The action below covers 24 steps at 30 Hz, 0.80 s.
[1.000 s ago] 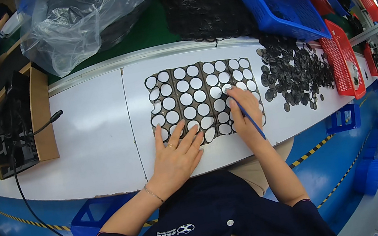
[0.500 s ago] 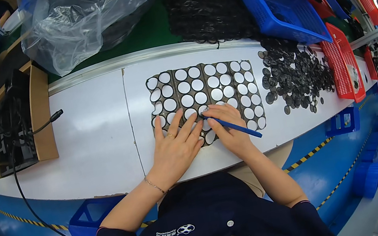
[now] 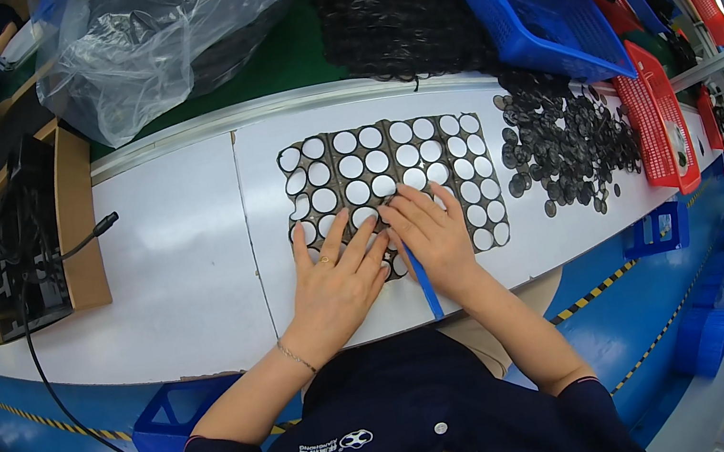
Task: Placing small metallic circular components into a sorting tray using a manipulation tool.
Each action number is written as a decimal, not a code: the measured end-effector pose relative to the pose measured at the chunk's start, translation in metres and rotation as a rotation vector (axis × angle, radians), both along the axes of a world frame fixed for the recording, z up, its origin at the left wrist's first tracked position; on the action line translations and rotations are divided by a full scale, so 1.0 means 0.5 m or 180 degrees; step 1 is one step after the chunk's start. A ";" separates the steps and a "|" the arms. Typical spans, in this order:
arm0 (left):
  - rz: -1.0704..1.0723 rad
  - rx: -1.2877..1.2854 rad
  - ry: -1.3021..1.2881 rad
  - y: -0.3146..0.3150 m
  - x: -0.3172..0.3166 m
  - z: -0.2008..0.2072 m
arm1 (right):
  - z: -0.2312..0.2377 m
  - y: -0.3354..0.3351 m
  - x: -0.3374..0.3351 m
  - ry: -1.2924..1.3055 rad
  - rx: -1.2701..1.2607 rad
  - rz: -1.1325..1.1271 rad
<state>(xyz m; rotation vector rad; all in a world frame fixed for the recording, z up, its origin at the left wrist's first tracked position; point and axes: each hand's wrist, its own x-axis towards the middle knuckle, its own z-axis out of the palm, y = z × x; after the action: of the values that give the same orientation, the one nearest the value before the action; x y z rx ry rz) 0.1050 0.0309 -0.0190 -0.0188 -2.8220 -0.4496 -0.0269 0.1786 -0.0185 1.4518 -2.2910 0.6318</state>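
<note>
A dark, thin sheet (image 3: pixel 332 161) with rows of round holes lies on the white table (image 3: pixel 181 268), and white shows through the holes. My left hand (image 3: pixel 332 284) rests flat on its lower left part, fingers spread. On the sheet's lower middle, my right hand (image 3: pixel 439 246) is closed around a slim blue pen-like tool (image 3: pixel 425 287), whose end points back toward me. Its working tip is hidden under my fingers. The fingertips of both hands are close together, and what lies right between them is too small to make out.
Many loose black discs (image 3: pixel 570 141) are piled right of the sheet, beside a red basket (image 3: pixel 657 140) and a blue basket (image 3: pixel 534 50). At left stands a cardboard box (image 3: pixel 79 227) with a cabled black device. Behind lie a clear plastic bag (image 3: pixel 130 63) and a black heap (image 3: pixel 395 26).
The blue tool has swung from pointing lower right to pointing almost straight back toward me. My right hand has turned and its fingers have shifted slightly up. My left hand stays put.
</note>
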 end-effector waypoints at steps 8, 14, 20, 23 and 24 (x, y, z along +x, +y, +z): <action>0.0017 0.0019 -0.0070 -0.011 -0.020 0.012 | -0.002 -0.002 -0.065 -0.2394 -0.0950 -0.0180; 0.0026 -0.0195 0.0035 -0.029 -0.044 0.009 | 0.002 -0.018 -0.034 -0.2073 -0.0589 -0.0076; 0.0043 -0.0201 -0.0012 -0.028 -0.043 0.005 | 0.003 -0.018 -0.033 -0.2059 -0.0521 -0.0098; 0.0043 -0.0188 -0.0033 -0.028 -0.044 0.007 | 0.005 -0.018 -0.030 -0.2045 -0.0512 -0.0126; 0.0044 -0.0181 -0.0046 -0.028 -0.043 0.008 | 0.006 -0.018 -0.029 -0.2042 -0.0514 -0.0137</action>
<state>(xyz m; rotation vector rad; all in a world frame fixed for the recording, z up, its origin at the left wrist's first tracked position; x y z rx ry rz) 0.0833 0.0169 -0.0151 -0.0076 -2.8466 -0.3679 -0.0416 0.1695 -0.0155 1.2383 -2.6294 1.3980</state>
